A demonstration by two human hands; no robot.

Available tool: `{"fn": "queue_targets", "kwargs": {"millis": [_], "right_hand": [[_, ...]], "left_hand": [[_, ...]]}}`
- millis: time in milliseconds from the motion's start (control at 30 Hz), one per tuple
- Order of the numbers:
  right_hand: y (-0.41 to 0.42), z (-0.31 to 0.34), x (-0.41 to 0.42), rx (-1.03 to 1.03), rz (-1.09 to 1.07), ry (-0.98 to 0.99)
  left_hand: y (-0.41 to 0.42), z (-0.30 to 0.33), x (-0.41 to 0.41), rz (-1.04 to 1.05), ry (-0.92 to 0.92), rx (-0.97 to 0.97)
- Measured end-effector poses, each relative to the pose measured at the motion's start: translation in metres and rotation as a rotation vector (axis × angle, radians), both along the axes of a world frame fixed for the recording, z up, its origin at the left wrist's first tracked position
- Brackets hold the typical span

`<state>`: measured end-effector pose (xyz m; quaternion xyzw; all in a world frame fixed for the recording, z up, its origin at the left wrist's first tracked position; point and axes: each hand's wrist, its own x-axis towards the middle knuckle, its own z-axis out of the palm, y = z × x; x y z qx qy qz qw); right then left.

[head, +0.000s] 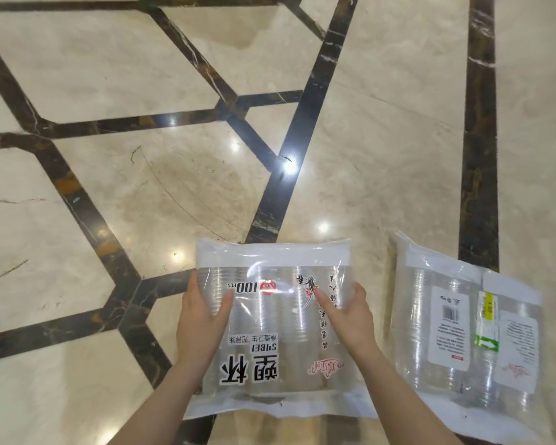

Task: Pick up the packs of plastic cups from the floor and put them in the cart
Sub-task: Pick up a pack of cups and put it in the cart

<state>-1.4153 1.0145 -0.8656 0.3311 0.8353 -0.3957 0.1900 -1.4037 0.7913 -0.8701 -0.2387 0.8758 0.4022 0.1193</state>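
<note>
Now both hands' grip, left [203,311] and right [347,311], clasps the cup pack [276,329], long axis away, print upside-down.

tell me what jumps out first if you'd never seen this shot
A clear pack of plastic cups at bottom centre, gripped at its sides by the left hand and right hand. A second pack lies to its right on the marble floor.
</note>
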Motion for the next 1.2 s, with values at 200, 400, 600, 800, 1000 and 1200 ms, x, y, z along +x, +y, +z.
{"fn": "queue_targets", "kwargs": {"millis": [200, 400, 600, 800, 1000, 1200], "right_hand": [[0.008, 0.072, 0.003, -0.032, -0.037, 0.08], [0.029, 0.217, 0.014, -0.035, -0.054, 0.188], [0.047, 0.406, 0.043, 0.044, -0.203, 0.311], [0.071, 0.6, 0.086, 0.117, -0.303, 0.427], [0.082, 0.746, 0.138, 0.155, -0.454, 0.511], [0.072, 0.824, 0.175, 0.267, -0.593, 0.583]], "left_hand": [[0.004, 0.077, -0.012, -0.03, 0.05, -0.005], [0.02, 0.222, -0.023, -0.117, 0.152, -0.023], [0.047, 0.411, -0.026, -0.223, 0.231, 0.026], [0.079, 0.61, -0.007, -0.343, 0.308, 0.066], [0.093, 0.751, 0.011, -0.51, 0.401, 0.162], [0.103, 0.824, 0.011, -0.695, 0.523, 0.255]]}}
